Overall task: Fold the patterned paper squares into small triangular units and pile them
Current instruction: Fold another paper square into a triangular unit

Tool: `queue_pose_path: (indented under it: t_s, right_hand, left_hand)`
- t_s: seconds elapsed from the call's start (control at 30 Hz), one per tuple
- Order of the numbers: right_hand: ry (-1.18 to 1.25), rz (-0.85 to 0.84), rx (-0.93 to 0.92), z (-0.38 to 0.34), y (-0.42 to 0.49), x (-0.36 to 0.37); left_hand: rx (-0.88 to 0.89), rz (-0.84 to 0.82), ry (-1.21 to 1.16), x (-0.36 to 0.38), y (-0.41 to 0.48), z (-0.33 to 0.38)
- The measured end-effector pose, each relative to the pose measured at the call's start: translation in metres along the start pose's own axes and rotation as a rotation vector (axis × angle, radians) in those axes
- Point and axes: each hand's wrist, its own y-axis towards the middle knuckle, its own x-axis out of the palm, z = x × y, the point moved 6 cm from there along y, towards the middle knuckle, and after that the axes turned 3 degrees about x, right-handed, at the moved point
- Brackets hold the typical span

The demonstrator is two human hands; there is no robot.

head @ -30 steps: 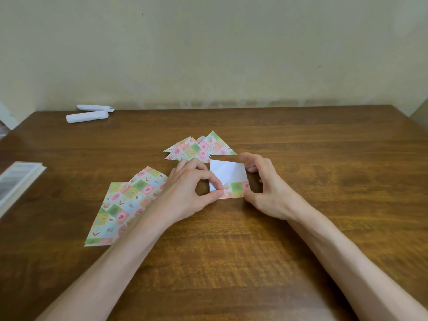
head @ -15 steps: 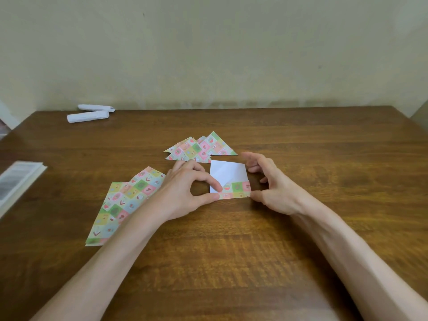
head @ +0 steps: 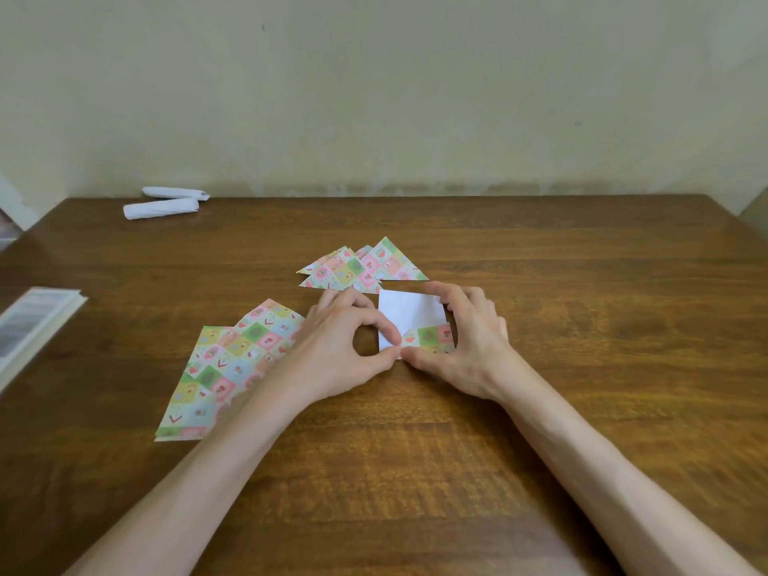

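Note:
A small paper square (head: pixel 409 315) lies white side up at the table's middle, its near edge folded over into a patterned strip. My left hand (head: pixel 340 351) pinches the strip's left corner between thumb and forefinger. My right hand (head: pixel 469 342) arches over the right side, thumb pressing the near edge beside my left thumb, fingers curled on the far right corner. Just behind lies a pile of folded patterned triangles (head: pixel 361 268). Left of my left wrist, unfolded patterned sheets (head: pixel 232 359) lie fanned out, partly under my forearm.
The wooden table (head: pixel 582 326) runs back to a plain wall. Two rolled white papers (head: pixel 164 203) lie at the far left. A white-edged book or pad (head: pixel 33 322) sits at the left edge.
My right hand has moved left over the paper, its thumb sliding along the folded near edge to meet my left thumb. The left hand keeps its pinch.

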Motion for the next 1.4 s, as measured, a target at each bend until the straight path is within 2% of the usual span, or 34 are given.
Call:
queue_pose_path:
  t_s: [0.4, 0.53, 0.67, 0.8, 0.93, 1.3, 1.4]
  right_hand:
    - [0.150, -0.100, -0.052, 0.010, -0.001, -0.007]
    - [0.101, -0.131, -0.091, 0.008, -0.004, -0.009]
    - [0.197, -0.115, -0.104, 0.012, -0.005, -0.010]
    - [0.142, -0.147, -0.115, 0.011, -0.006, -0.009]
    - [0.239, -0.205, -0.087, 0.015, -0.005, -0.013]
    - [0.232, -0.183, -0.102, 0.017, -0.004, -0.010]
    - [0.283, -0.101, -0.106, 0.018, -0.003, -0.016]
  left_hand:
    - [-0.026, -0.059, 0.012, 0.000, 0.002, -0.002]
    - [-0.035, -0.061, 0.007, -0.001, 0.002, -0.002]
    - [-0.049, -0.075, 0.004, -0.001, 0.002, -0.002]
    - [-0.063, -0.081, 0.009, -0.001, 0.002, -0.002]
    - [-0.071, -0.088, 0.009, -0.001, 0.003, -0.002]
    - [-0.047, -0.056, 0.016, 0.000, 0.001, -0.001]
    - [-0.012, -0.046, 0.011, -0.001, 0.001, 0.000]
